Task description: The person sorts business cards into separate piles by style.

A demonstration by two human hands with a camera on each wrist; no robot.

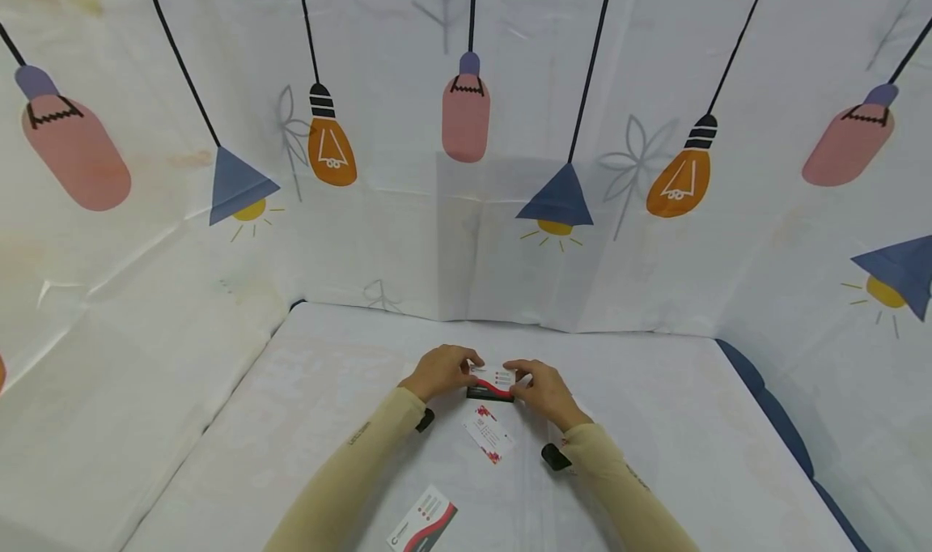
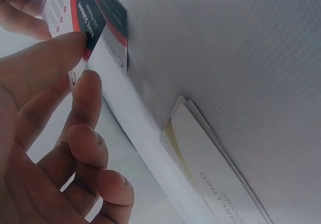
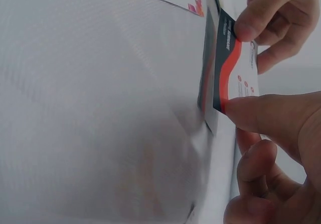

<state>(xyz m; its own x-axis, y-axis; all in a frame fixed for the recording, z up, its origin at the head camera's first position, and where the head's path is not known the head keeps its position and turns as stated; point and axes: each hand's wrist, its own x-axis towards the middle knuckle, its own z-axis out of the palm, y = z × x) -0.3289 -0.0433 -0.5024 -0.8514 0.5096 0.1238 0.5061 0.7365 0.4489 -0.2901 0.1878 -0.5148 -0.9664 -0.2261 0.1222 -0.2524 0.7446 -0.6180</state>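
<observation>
A business card [image 1: 493,378], white with a red wave and a dark band, is raised a little off the table. My left hand [image 1: 444,371] pinches one end of it between thumb and fingers. The other end is pinched by my right hand [image 1: 546,390]. Just under it lies a second card [image 2: 114,20] of the same design, partly covered. In the left wrist view, the thumb [image 2: 47,63] presses on the held card's printed face. Closer to me, a white card [image 1: 489,435] with red floral corners lies on the table.
Near the front lies another red-waved card [image 1: 424,520], between the forearms. A small stack of white cards [image 2: 205,158] with a yellowish stripe shows in the left wrist view. The white-covered table [image 1: 641,422] meets a lamp-patterned sheet [image 1: 393,236] at the back.
</observation>
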